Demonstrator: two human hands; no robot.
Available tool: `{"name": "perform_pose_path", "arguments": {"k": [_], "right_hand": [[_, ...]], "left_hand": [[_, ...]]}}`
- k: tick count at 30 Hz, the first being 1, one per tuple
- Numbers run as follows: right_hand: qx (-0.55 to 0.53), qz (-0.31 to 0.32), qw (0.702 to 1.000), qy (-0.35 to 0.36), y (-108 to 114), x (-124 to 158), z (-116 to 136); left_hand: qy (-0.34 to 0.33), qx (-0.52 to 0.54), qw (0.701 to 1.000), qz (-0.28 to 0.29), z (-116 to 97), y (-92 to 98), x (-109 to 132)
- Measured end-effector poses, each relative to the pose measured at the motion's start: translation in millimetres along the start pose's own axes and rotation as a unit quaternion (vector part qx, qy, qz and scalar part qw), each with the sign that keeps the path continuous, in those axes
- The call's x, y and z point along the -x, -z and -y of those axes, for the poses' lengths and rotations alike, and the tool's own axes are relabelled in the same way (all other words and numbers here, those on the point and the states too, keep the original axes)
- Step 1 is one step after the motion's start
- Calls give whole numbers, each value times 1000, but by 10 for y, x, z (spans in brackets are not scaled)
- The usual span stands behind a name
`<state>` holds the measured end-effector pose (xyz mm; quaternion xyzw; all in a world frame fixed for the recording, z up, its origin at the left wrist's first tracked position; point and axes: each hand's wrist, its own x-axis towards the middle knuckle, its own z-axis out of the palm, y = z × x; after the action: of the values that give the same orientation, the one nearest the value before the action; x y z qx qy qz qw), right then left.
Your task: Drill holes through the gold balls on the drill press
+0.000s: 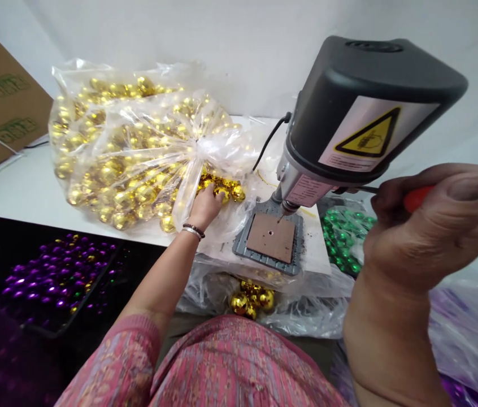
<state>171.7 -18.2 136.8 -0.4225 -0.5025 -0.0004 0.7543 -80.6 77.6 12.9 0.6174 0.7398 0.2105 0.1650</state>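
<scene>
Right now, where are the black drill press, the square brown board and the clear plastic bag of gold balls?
Black drill press (361, 73), head view: motor housing.
Square brown board (275, 243), head view: flat top.
Clear plastic bag (199, 149), head view: gathered film.

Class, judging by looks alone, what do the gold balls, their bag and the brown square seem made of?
Gold balls: probably plastic, mirror-shiny, with facets flashing light.
Bag: likely plastic film, glossy, wrinkled and see-through.
Brown square: perhaps wood-based board, matt; its look leaves this open.
</scene>
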Motion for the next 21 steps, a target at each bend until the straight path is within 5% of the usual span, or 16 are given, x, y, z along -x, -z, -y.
{"name": "perform_pose_path", "arguments": {"k": [7,12,15,18,21], "right_hand": [[10,22,1000,-5,5,21,21],[-6,29,1000,4,13,32,5],[-17,50,999,11,19,24,9],[-20,52,998,17,12,-6,31],[-14,51,999,8,-4,-64,55]], "left_hand": [[-69,-36,997,25,35,-174,-2],[-90,150,984,44,62,-74,142],[-86,389,899,183,54,70,352],[-82,509,811,277,-5,142,557],[-94,500,802,313,-125,116,674]]}}
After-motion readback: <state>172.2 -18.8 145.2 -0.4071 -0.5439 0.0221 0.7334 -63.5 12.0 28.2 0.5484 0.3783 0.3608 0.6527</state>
